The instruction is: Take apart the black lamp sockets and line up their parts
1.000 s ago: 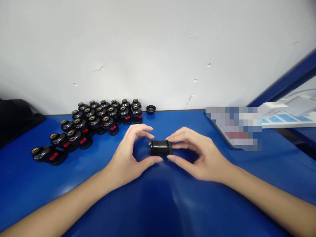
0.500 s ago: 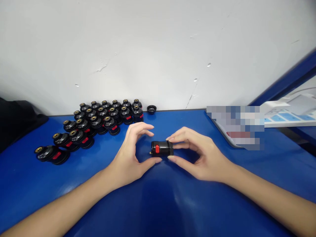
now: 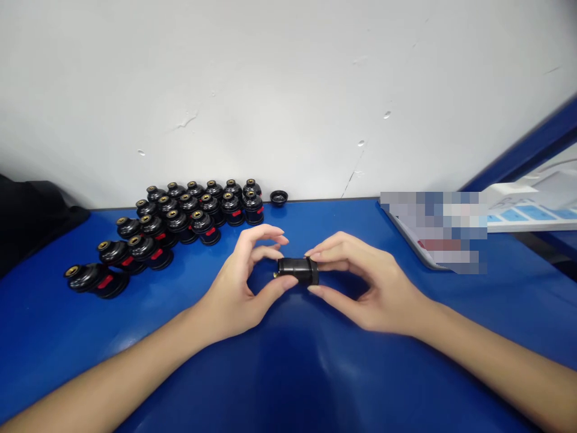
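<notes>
A black lamp socket [image 3: 297,270] lies on its side between my two hands, just above or on the blue table; I cannot tell which. A small brass bit shows at its left end. My left hand [image 3: 250,276] has its thumb pressed on the near side of the body, with curled fingers at the far left end. With thumb and fingertips, my right hand [image 3: 356,276] grips the ring at the socket's right end. The red switch seen on other sockets is out of sight on this one.
Several black lamp sockets [image 3: 180,225] with brass tops and red switches stand in rows at the left. A small black cap [image 3: 279,198] sits by the wall. A blurred-out tray [image 3: 428,264] is at the right, with a white and blue object [image 3: 518,210] beyond. Black cloth [image 3: 36,216] lies far left.
The socket has turned about its length, so its red switch no longer shows. My left thumb has come up onto the body, and the left fingers have closed in. The view has shifted slightly.
</notes>
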The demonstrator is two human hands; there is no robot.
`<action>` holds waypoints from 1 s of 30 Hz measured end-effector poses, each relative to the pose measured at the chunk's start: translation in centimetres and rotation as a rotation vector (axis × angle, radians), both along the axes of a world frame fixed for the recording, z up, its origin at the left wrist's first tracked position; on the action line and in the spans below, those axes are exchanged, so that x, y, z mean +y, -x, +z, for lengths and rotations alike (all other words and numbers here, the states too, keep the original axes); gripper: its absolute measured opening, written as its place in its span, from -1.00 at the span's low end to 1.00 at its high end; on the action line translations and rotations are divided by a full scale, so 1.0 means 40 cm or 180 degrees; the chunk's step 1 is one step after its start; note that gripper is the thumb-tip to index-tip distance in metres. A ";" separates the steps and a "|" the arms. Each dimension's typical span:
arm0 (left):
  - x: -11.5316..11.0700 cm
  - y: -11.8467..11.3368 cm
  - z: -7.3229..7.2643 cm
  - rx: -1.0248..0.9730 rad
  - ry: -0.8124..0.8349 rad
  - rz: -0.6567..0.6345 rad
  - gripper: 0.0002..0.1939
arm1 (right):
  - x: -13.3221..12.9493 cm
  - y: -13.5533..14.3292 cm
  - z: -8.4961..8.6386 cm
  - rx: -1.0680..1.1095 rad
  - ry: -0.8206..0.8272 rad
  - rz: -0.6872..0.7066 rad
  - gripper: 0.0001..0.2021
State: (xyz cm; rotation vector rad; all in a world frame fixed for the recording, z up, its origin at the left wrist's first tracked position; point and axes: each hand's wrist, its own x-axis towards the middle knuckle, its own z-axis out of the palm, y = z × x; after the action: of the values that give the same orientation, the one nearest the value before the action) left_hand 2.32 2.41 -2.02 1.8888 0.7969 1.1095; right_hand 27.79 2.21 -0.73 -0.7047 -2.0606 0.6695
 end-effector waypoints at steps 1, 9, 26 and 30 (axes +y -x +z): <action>0.000 0.000 0.000 -0.0035 -0.0116 0.0006 -0.37 | -0.001 0.000 -0.001 0.0070 0.0113 -0.0002 -0.67; 0.004 0.003 0.000 0.0265 -0.0086 0.0171 -0.39 | -0.002 -0.002 -0.003 0.0123 0.0206 0.0005 -0.67; 0.003 0.002 -0.010 0.0113 -0.0391 0.0153 -0.29 | 0.000 0.000 0.000 0.0111 0.0229 -0.0007 -0.70; 0.005 0.003 -0.004 0.0262 -0.0559 0.0102 -0.15 | -0.001 0.000 -0.001 0.0058 0.0241 0.0010 -0.68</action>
State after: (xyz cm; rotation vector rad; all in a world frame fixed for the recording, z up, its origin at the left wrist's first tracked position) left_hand 2.19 2.61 -2.17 2.0859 0.8000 1.1602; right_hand 27.81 2.16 -0.77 -0.7360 -2.0287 0.7565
